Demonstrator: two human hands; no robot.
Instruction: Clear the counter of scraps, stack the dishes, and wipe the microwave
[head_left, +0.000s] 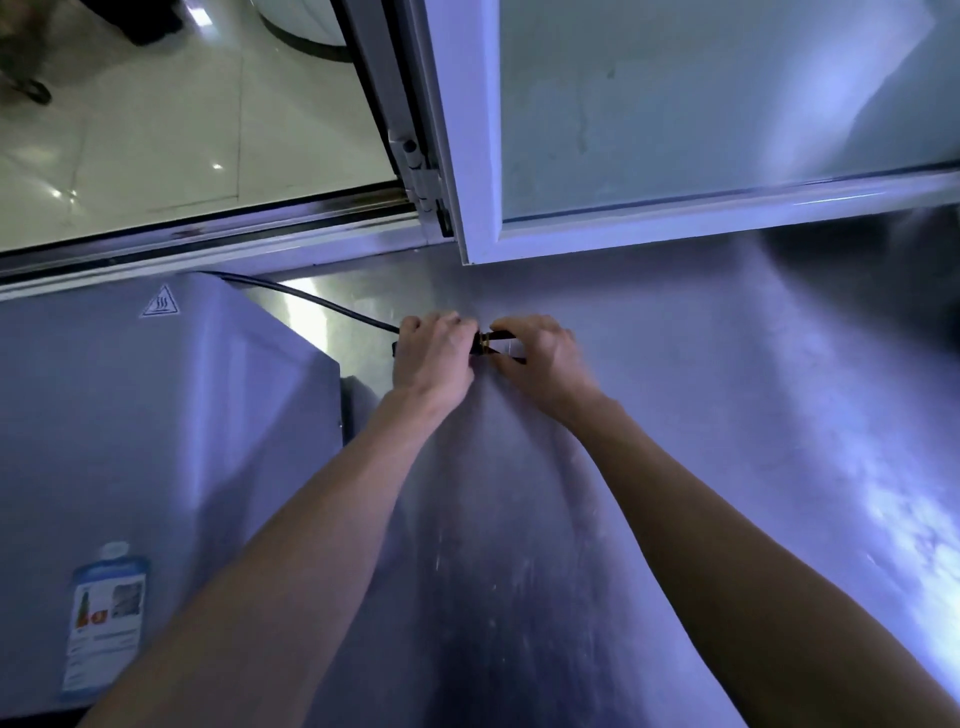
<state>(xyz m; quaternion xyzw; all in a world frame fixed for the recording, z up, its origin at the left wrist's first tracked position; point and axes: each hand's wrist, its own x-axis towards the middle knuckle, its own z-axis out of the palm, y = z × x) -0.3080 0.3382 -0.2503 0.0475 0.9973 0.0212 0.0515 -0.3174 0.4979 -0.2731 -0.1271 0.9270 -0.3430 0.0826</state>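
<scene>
— Hands?
— Left hand (435, 349) grips the black cable (311, 301)'s end; right hand (540, 353) pinches a dark plug (497, 344), mid-frame over the steel counter (675, 415).
— Orientation?
— Long axis horizontal; cable trails upper left behind the microwave (156, 415).

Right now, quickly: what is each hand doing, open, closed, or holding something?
Left hand: fingers curled round the black cable at its plug end.
Right hand: pinches the black plug with brass-coloured pins.
</scene>
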